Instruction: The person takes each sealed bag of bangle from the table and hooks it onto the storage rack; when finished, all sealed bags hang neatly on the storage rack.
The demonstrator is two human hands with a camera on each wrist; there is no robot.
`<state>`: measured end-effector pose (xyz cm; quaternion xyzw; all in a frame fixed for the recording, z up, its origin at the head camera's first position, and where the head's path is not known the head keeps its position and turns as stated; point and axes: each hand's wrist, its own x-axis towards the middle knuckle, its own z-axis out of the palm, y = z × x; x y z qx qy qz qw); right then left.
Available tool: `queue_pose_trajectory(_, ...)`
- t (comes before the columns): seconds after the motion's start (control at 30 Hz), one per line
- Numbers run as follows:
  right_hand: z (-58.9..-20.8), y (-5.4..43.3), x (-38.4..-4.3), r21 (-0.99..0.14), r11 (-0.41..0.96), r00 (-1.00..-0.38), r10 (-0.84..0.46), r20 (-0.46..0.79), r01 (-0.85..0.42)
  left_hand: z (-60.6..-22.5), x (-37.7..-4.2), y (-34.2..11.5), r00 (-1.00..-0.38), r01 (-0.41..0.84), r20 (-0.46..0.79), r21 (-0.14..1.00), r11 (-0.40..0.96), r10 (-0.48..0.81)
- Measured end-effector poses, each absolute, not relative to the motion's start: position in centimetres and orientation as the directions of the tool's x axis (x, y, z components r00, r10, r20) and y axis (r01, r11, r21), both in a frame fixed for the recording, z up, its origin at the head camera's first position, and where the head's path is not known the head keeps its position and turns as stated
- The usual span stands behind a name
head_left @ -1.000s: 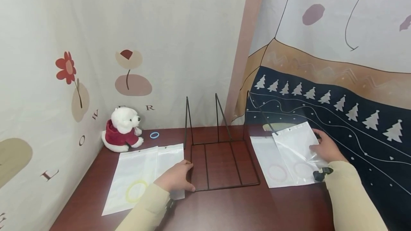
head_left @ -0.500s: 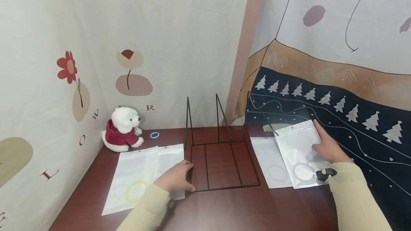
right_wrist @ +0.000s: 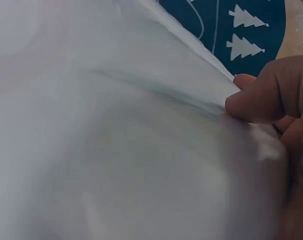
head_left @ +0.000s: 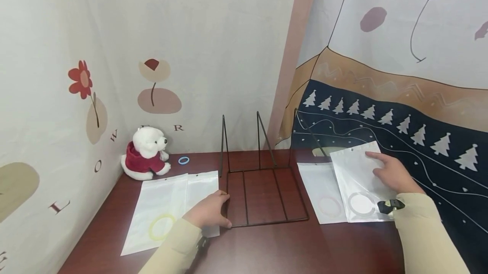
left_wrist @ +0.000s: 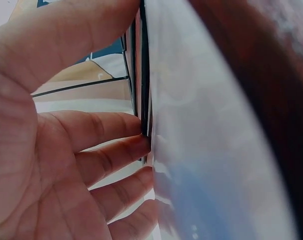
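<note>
My left hand [head_left: 209,210] touches the left side of a black wire rack [head_left: 267,222]. In the left wrist view its thumb and fairly straight fingers [left_wrist: 109,127] meet the wire beside a white bag. My right hand [head_left: 396,174] pinches the right edge of a white zip bag [head_left: 354,172], thumb [right_wrist: 256,100] on its face. A pale ring shows through that bag near the bottom. It overlaps another white zip bag [head_left: 316,181] with a faint pink ring. Left of the rack lie two white zip bags, one with a yellow ring [head_left: 150,231], the other [head_left: 202,181] partly under my hand.
At the back left sits a white plush bear [head_left: 146,155] in a dark red coat. A small blue ring [head_left: 184,160] lies beside it. The rack's upright wires rise at the back of the brown table [head_left: 274,248]. Printed curtains [head_left: 213,53] hang behind.
My right hand and the top right bag have shifted slightly right, and the bag looks flatter. The index finger now lies over its upper part. My left hand and the rack stay put.
</note>
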<state>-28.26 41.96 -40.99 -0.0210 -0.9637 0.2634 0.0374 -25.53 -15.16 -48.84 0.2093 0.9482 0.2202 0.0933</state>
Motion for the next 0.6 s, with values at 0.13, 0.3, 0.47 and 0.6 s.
queue_pose_trajectory(0.13, -40.6, 41.8, -28.0, -0.544, 0.838, -0.990, 0.103, 0.094, 0.035, -48.9, -25.6, -15.2, -0.894, 0.361, -0.082, 0.453, 0.815, 0.441)
queue_pose_trajectory(0.3, -40.2, 41.4, -27.7, -0.579, 0.814, -0.981, 0.146, 0.127, 0.046, -49.1, -25.7, -15.3, -0.894, 0.366, -0.075, 0.445, 0.818, 0.441)
queue_pose_trajectory(0.47, -39.6, 40.9, -27.5, -0.594, 0.804, -0.972, 0.157, 0.174, 0.023, -49.2, -25.8, -15.3, -0.893, 0.370, -0.073, 0.442, 0.817, 0.444)
queue_pose_trajectory(0.6, -39.0, 40.5, -27.2, -0.599, 0.801, -0.966, 0.161, 0.200, 0.010, -49.1, -25.8, -15.2, -0.893, 0.364, -0.078, 0.453, 0.814, 0.443)
